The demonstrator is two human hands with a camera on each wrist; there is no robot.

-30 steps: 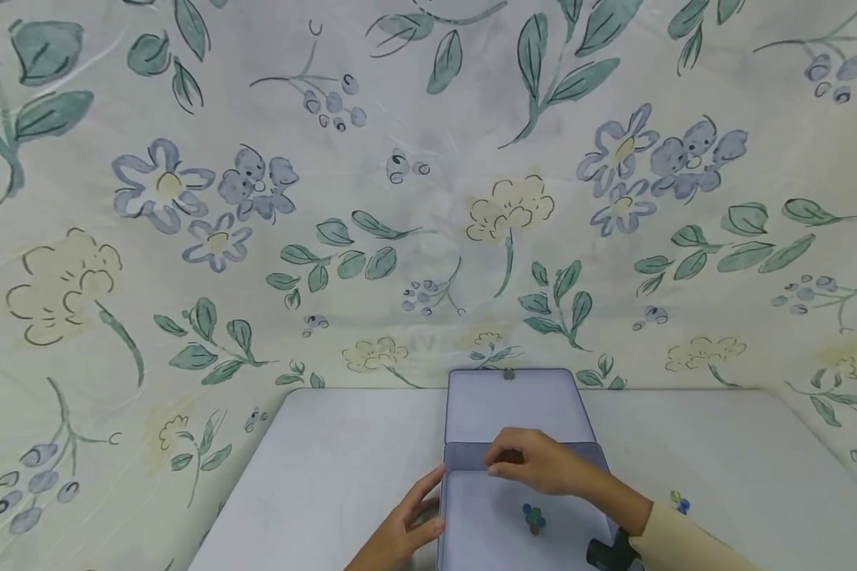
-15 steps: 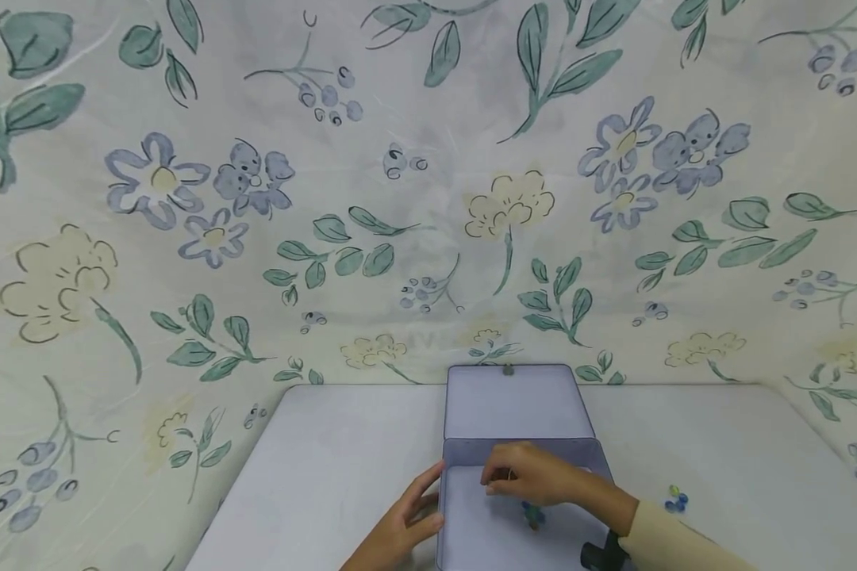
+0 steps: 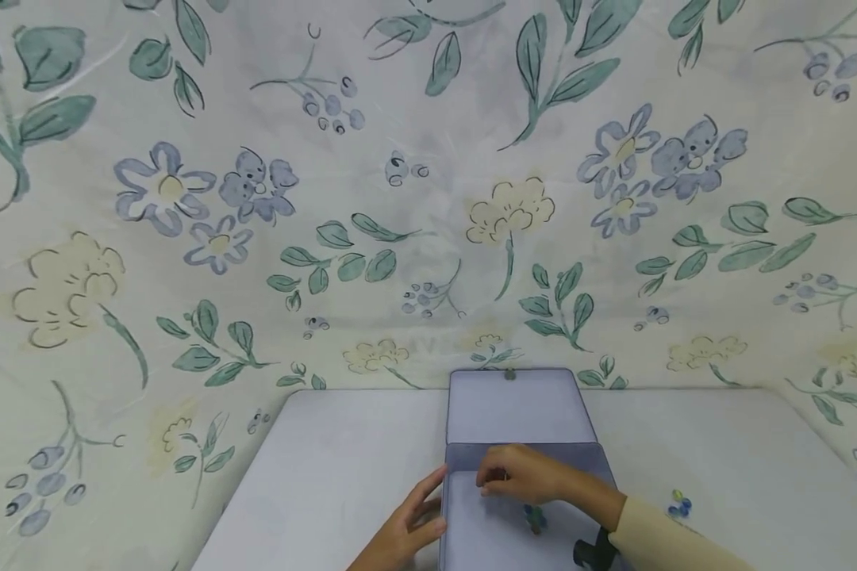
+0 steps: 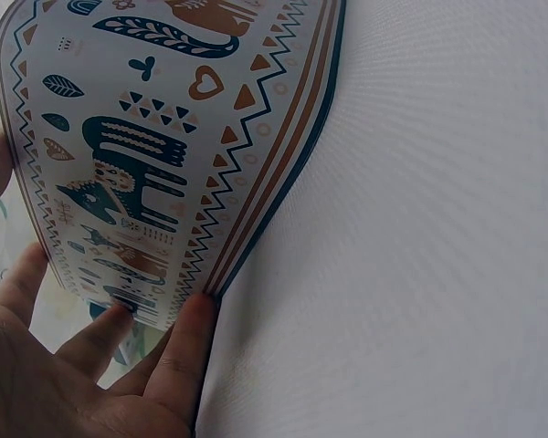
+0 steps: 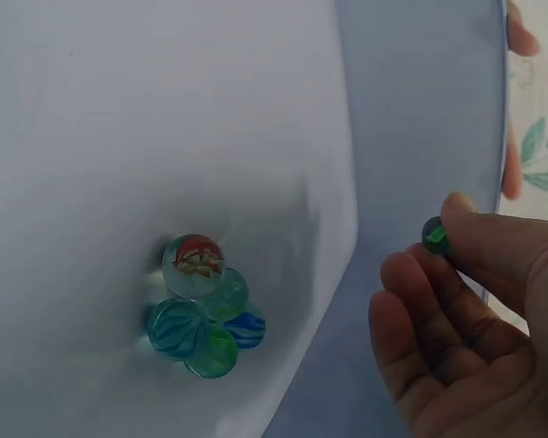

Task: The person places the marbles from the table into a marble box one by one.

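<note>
Left to right. Our left hand [image 3: 407,527] lies flat at the left edge of the tin [image 3: 448,507], fingers straight; in the left-wrist view the fingertips [image 4: 194,315] press the patterned side wall, w/ the palm low on the table [image 3: 328,476]. So the left grip is spread, a brace only. We'd judge that right: light, steady sideways pressure so the tin can't slide, no lifting.

Mid: the tin sits open, lid [image 3: 517,404] tipped back toward the floral cloth [image 3: 428,198]. A small heap of marbles [image 5: 204,306] rests on the tin's floor, all touching.

Our right hand [image 3: 521,474] hangs over the tin, near its back wall. Thumb & forefinger pinch one green marble [image 5: 435,234]; the other fingers curl loosely.

To do this well, we think: lower it close to the floor before opening the pinch, beside the heap, not on top, since glass rolls & bounces.

Far right: a few more marbles [image 3: 678,503] lie on the table, well apart from the tin.
</note>
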